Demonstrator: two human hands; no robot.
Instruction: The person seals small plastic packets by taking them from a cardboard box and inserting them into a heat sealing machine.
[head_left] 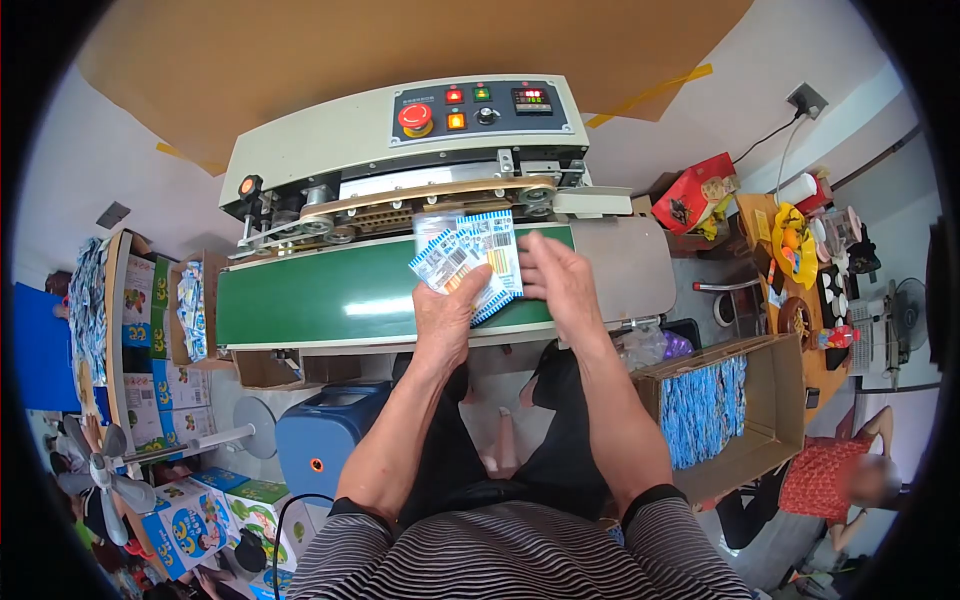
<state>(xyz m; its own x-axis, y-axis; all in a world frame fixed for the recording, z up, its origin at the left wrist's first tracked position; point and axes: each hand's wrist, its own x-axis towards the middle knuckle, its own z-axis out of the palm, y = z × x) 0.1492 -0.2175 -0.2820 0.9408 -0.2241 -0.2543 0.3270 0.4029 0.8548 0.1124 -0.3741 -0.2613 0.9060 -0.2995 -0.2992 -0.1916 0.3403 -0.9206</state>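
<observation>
A fanned bunch of small flat packets (462, 256), clear with blue-striped edges and printed labels, is gripped in my left hand (447, 318), the thumb lying across their front. My right hand (562, 288) is beside the bunch, its fingers apart and extended to the right edge of the packets. Both hands are over the green conveyor belt (320, 295) of a band sealing machine (330, 130). The packets' upper edges lie just below the machine's brown sealing band (430, 197).
A control panel with a red stop button (415, 117) tops the machine. At right stands a cardboard box (770, 400) of blue-striped packets (703, 410). A blue bin (320, 440) and a fan (115, 480) are at left. Another person (830, 480) sits at lower right.
</observation>
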